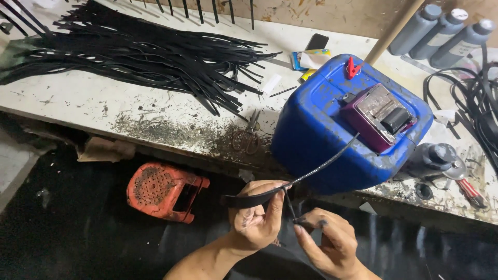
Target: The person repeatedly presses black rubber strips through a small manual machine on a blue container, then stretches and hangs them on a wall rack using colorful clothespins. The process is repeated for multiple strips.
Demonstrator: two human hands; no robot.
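While the bench [93, 98] fills the upper part of the view, a big pile of black strips [140, 52] lies on its left side and a blue can [321, 129] stands on the right, at the front edge. On top of the can rests a purple box [381, 116] with a red clip [353, 67] just behind it. Three grey bottles [441, 33] stand at the far right corner, scissors [250, 134] lie left of the can, and an orange stool [163, 192] sits on the dark floor below.

Both hands work under the bench edge. The left hand [257, 218] is closed around one strip [290, 184] (its thin end rises toward the purple box). The right hand [329, 238] pinches a small dark piece [300, 221] near the strip; what this piece is, I cannot tell. It seems the strip end is being fitted or trimmed, which asks for a firm hold and fine fingers.
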